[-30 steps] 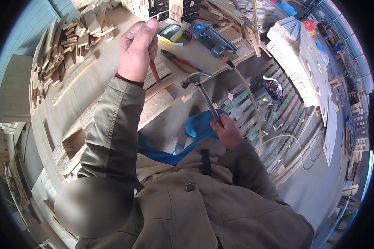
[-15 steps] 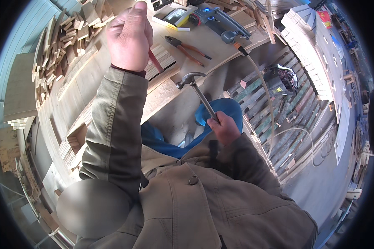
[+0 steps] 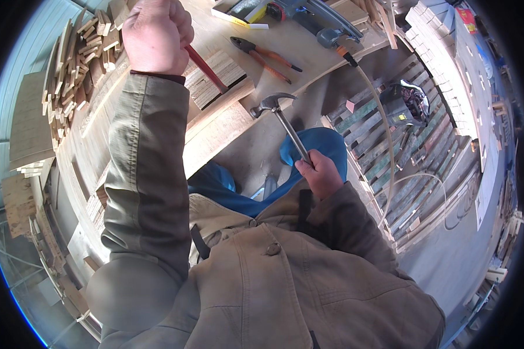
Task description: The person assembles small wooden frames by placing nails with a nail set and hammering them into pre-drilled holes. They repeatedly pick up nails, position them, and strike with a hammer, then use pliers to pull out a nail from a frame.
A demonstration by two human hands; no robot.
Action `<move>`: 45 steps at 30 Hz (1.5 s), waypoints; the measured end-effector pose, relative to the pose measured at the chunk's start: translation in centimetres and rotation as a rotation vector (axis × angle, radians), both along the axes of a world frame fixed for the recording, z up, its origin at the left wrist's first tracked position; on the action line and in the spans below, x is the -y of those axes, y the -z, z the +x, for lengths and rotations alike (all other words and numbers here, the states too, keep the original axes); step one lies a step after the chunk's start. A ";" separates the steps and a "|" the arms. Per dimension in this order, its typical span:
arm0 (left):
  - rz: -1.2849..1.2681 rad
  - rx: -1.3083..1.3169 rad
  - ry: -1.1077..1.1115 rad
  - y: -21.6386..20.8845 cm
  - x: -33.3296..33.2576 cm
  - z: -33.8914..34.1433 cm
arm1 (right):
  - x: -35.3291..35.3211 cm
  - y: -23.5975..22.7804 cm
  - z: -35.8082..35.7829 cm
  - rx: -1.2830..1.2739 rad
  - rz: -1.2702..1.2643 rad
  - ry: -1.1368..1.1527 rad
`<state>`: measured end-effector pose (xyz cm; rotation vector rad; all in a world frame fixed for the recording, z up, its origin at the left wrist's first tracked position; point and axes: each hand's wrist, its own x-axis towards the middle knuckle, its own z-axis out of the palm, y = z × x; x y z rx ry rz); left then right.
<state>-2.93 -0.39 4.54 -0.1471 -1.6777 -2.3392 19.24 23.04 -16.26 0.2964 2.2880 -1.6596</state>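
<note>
My left hand (image 3: 155, 38) is raised at the upper left, its fingers wrapped round a red bar (image 3: 206, 70). The lower end of the bar rests at or just above a layered wooden block (image 3: 218, 72); contact is hard to tell. What its upper end looks like is hidden in my fist. In my right hand (image 3: 321, 174), over my right knee, is a claw hammer (image 3: 286, 125), gripped by the handle. Its head points away from me, beside the near edge of a wooden board (image 3: 218, 132), apart from the block.
Orange-handled pliers (image 3: 266, 59) lie on the workbench (image 3: 308, 55), with a nail gun (image 3: 326, 32) and its air hose (image 3: 378, 104) behind. Wood offcuts (image 3: 78, 75) are heaped at the far left. A slatted pallet (image 3: 413, 157) carrying a dark bag (image 3: 402, 104) stands to the right.
My left hand has shifted left, and more of the red bar shows above the block. My right hand holds the hammer much as before; the whole view has shifted slightly.
</note>
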 end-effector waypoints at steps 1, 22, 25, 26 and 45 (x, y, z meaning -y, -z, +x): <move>-0.001 0.005 -0.007 0.1 0.0 -0.1 | -0.1 0.1 -0.1 -0.029 0.016 -0.010; -0.028 -0.042 0.024 0.4 0.4 -0.2 | -0.1 0.9 0.2 -0.037 0.034 -0.027; -0.020 -0.037 0.038 0.7 1.0 -1.1 | 0.0 1.4 -0.1 -0.012 0.006 -0.022; -0.023 -0.028 0.029 0.9 1.1 -1.4 | 0.0 1.6 -0.2 -0.014 0.003 -0.024; 0.026 0.007 -0.018 1.1 2.5 -2.0 | -0.4 2.5 0.1 -0.026 0.052 -0.048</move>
